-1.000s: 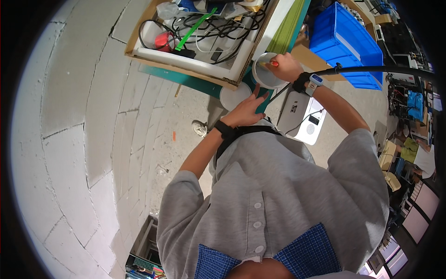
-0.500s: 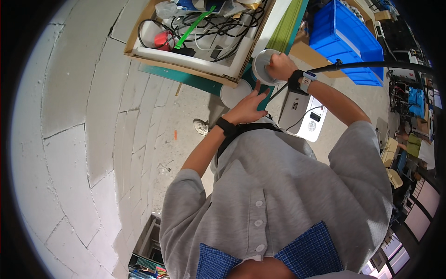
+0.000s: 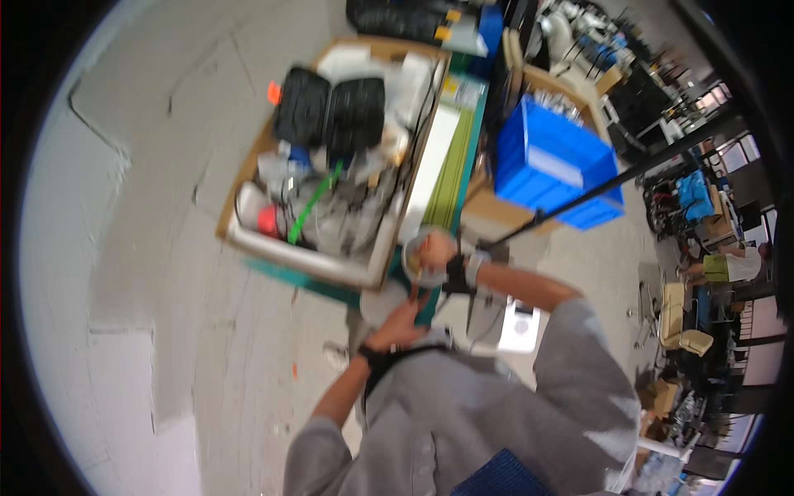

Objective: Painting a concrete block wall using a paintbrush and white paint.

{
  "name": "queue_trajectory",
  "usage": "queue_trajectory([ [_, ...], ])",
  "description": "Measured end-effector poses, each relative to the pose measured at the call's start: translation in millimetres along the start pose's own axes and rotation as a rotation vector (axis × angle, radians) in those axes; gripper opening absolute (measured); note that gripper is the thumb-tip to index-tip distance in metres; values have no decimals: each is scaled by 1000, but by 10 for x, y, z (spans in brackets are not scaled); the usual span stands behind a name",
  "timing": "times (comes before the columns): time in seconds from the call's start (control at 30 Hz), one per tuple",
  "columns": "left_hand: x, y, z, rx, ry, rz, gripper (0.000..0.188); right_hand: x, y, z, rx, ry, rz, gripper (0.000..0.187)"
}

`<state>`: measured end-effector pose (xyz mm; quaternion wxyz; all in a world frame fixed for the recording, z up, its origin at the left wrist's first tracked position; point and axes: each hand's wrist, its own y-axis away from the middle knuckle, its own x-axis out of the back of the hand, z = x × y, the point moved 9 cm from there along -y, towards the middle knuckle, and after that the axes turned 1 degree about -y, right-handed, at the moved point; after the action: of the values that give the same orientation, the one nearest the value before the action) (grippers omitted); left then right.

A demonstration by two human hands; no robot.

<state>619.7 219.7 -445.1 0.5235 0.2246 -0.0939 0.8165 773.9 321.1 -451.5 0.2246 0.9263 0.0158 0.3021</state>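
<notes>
At the corner of a green-edged table (image 3: 424, 314) stands a round white tub (image 3: 408, 266). My right hand (image 3: 438, 250) is bent over its mouth with fingers curled together; a small yellowish patch shows at the fingertips, too blurred to name. Beside the tub, nearer to me, lies a round white disc like a lid (image 3: 377, 306), partly covered by my left hand (image 3: 399, 326). That hand has fingers stretched toward the tub's near side, the foremost at or close to its wall, and no object shows in it.
Left of the tub, a cardboard box (image 3: 310, 269) holds cables, a green strip and an opened black case (image 3: 331, 112). A green mat (image 3: 453, 169) lies along the table. Beyond stands a blue crate (image 3: 529, 165); a black pole (image 3: 595, 190) crosses in front. A person (image 3: 736, 264) is far right.
The view has shifted, so the table and hands appear lower and further left and more of the box shows. My right hand remains at the tub, my left beside it.
</notes>
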Motion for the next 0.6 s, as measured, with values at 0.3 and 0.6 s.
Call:
queue_trajectory([
  [0.3, 156, 22, 235, 92, 65, 10, 83, 365, 293, -120, -142, -88, -94, 33],
  [0.6, 131, 82, 119, 188, 55, 87, 83, 861, 668, -405, 96, 134, -25, 40],
])
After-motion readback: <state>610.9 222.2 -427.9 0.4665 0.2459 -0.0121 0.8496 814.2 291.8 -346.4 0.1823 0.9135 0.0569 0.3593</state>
